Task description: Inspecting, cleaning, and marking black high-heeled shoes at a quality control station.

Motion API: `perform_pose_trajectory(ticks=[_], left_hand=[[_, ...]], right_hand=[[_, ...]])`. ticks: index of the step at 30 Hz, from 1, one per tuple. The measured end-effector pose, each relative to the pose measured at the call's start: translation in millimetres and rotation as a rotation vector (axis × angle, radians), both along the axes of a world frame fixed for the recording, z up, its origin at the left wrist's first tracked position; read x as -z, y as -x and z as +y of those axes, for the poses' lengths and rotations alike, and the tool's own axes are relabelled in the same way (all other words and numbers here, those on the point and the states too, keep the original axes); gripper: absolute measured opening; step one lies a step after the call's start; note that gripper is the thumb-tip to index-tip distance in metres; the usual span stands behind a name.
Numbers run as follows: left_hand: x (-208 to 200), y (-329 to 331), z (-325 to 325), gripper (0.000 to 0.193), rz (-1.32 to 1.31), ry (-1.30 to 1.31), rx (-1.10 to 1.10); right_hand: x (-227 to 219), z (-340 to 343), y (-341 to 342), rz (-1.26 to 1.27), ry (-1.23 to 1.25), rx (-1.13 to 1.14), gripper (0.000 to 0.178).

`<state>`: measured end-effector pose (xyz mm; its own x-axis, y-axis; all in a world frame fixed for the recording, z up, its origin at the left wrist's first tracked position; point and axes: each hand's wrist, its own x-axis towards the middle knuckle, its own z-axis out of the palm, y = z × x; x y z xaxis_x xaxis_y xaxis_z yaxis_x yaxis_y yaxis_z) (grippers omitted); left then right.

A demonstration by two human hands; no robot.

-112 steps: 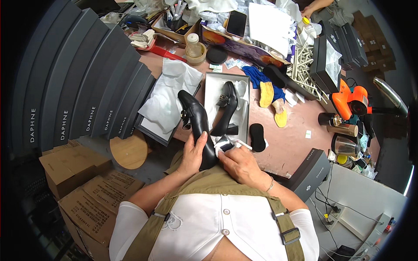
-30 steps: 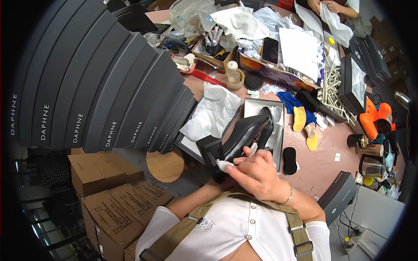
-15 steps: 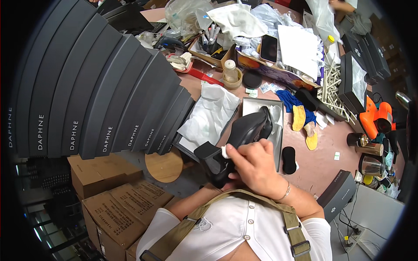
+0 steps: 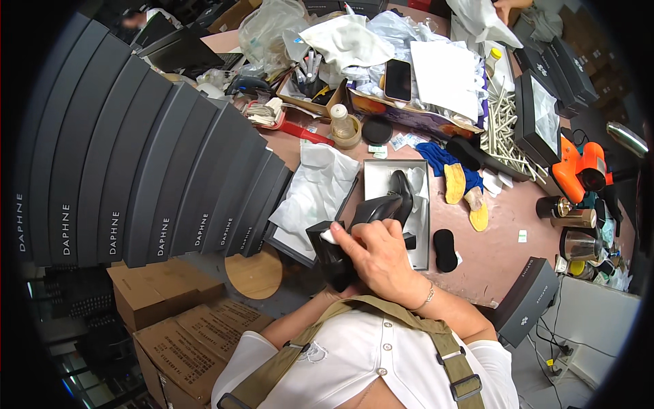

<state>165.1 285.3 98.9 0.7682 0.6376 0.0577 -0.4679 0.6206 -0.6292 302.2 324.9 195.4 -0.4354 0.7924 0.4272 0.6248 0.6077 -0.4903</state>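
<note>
Close to my chest, a black high-heeled shoe is tilted with its block heel turned up. My left hand supports it from beneath; the shoe hides most of those fingers. My right hand is closed, its index finger pressing a small white wad, likely cloth or tissue, against the heel. Just beyond the hands, another black shoe lies in an open grey shoe box lined with white. To its left is an open box part holding white tissue paper.
A tall stack of dark shoe boxes rises on the left, above brown cartons and a round stool. Across the pink table are a bottle, yellow sponge pieces, a black oval pad and an orange tool.
The held shoe has tipped, its toe part now showing less behind my right hand. Still pressing the white wad to the heel, my right hand has moved slightly left. The whole view has shifted.
</note>
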Motion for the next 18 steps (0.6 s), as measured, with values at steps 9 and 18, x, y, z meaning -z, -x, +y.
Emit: perform_pose_trajectory(ticks=[9,18], left_hand=[[1,0,-5,0.039,0.276,-0.081,-0.074],[-4,-15,9,0.064,0.444,-0.008,-0.118]], right_hand=[[2,-6,-20,0.009,-0.030,-0.099,0.047],[84,38,-214,0.126,-0.086,0.613,0.041]])
